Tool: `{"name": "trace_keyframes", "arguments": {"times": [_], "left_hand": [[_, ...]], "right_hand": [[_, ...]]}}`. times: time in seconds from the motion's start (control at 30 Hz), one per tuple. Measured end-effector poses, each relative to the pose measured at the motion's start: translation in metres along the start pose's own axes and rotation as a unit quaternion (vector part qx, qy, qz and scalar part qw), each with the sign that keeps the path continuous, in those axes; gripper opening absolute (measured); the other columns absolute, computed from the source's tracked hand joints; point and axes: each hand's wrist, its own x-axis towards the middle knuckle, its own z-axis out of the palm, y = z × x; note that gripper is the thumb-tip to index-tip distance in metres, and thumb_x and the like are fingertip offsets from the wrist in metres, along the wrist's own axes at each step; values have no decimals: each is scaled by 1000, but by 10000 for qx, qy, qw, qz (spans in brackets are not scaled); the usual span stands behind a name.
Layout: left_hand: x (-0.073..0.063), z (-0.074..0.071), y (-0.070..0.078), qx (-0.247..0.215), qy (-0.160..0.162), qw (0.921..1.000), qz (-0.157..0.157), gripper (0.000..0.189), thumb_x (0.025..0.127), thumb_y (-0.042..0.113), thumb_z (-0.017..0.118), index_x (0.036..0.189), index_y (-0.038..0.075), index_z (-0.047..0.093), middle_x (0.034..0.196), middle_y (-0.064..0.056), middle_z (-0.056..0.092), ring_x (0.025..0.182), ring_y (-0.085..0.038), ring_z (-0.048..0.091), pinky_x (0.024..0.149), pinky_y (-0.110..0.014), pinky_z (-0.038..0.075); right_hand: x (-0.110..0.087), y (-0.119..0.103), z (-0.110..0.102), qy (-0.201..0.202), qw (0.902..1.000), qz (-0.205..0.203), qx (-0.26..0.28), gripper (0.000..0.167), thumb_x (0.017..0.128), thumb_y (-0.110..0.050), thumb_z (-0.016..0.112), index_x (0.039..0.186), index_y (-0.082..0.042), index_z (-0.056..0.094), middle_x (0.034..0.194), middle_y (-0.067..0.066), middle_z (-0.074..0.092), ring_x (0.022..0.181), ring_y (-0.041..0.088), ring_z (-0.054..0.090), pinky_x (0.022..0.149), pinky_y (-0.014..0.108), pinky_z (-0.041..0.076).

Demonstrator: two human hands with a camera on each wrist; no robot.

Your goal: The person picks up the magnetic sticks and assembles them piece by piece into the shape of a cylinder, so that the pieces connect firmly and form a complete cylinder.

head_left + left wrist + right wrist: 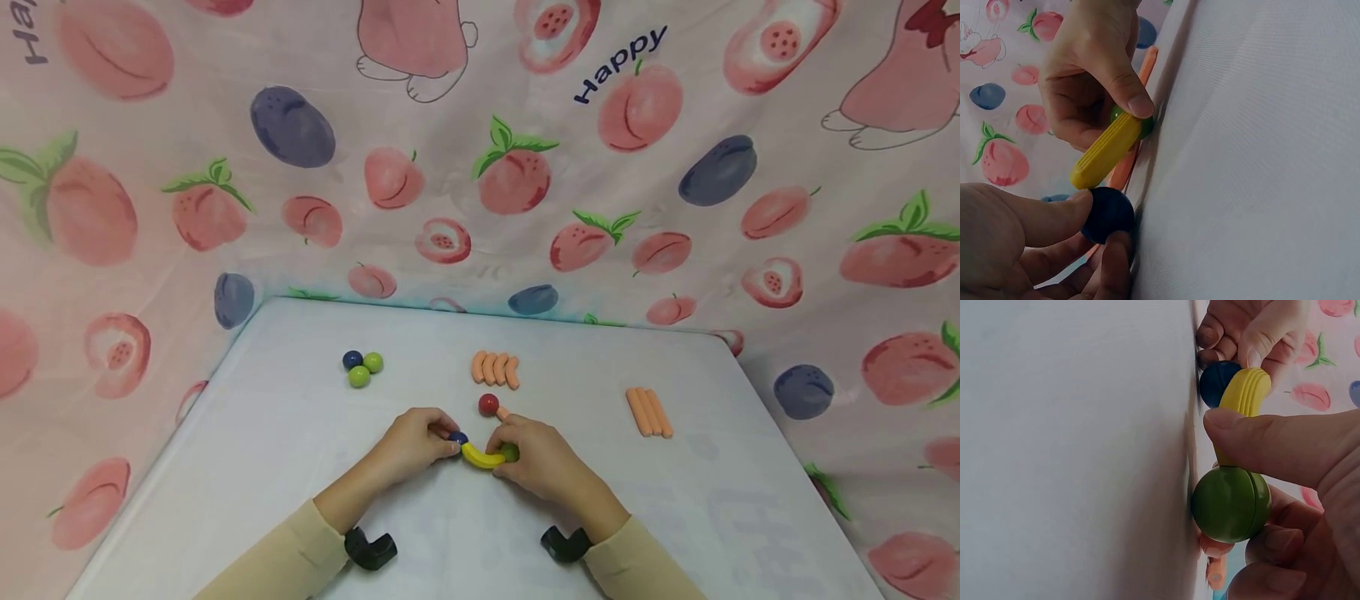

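My left hand (420,435) pinches a dark blue ball (1108,215) between thumb and fingers, low over the white table. With thumb and fingers my right hand (543,458) grips a yellow curved rod (480,457), ridged along its side. One end of this rod meets a green ball (1232,504), partly covered by the right hand in the head view. Its other end touches or nearly touches the blue ball; I cannot tell which. Just beyond the right hand lies a red ball (488,405) with an orange rod (503,412) at its side, mostly hidden by that hand.
Toward the back left of the white table (247,467) sit two green balls (359,377) and a blue ball (352,360). Several orange curved rods (495,369) lie at the back middle. Three straight orange rods (649,412) are on the right. A fruit-print cloth (480,167) hangs behind.
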Motion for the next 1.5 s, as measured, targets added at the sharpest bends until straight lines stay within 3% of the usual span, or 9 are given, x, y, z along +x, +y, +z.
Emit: {"name": "trace_keyframes", "arguments": {"times": [0.2,0.47,0.63,0.73,0.83,1.0,1.13,1.27,1.5], "left_hand": [[1,0,-3,-256,145,9995,-140,18,98,15,80,114,9,76,97,-4,73,76,-15,67,68,-28,57],[2,0,-3,-155,72,9998,-120,20,97,16,80,116,10,76,98,-3,73,80,-15,66,70,-29,57],[1,0,-2,-104,71,9999,-116,21,97,16,81,116,9,76,98,-3,73,81,-14,65,69,-28,56],[0,1,-2,-125,87,9998,-145,20,96,16,81,115,10,76,98,-3,73,81,-14,65,70,-28,56],[-1,1,-1,-121,89,9998,-157,21,96,16,82,115,10,76,99,-3,72,81,-15,64,70,-29,56],[-1,2,-1,-95,91,9997,-194,21,95,16,83,114,11,76,99,-3,72,83,-15,65,72,-29,55],[-2,1,-1,-62,136,9997,-186,21,94,16,83,114,11,77,100,-3,72,84,-15,65,74,-29,54],[-2,1,0,-75,143,9998,-143,22,94,16,83,114,10,76,99,-3,72,84,-15,65,75,-29,54],[-2,3,0,-30,153,9998,-106,22,94,18,84,114,10,76,98,-2,73,85,-14,65,76,-29,55]], "right_hand": [[0,0,0,1,10000,-84,-41,24,83,-19,95,97,-30,79,100,-18,67,91,4,61,89,31,58],[0,-2,-1,10,9995,-191,-250,22,83,-20,95,99,-27,81,98,-17,64,87,3,59,84,28,56],[-1,0,-5,-47,9997,-118,192,25,84,-19,93,105,-26,80,105,-16,66,93,5,60,88,29,56],[-2,3,-10,82,9975,178,675,27,86,-17,91,108,-25,79,106,-13,66,91,10,59,81,28,55],[-1,7,-13,466,9917,638,1018,22,90,-17,87,109,-23,79,104,-9,67,84,15,57,69,26,51],[7,14,-13,1091,9702,1639,1412,19,96,-19,78,114,-16,77,101,-2,71,82,17,60,67,27,52],[16,16,-10,956,9583,2135,1641,25,96,-25,76,116,-11,76,98,3,71,87,19,62,73,30,53],[23,15,-6,736,9557,2326,1647,25,97,-29,77,113,-10,77,91,4,69,87,20,60,73,30,50],[27,11,-3,705,9558,2379,1579,17,99,-29,76,105,-12,77,90,3,67,86,20,60,70,30,49]]}}
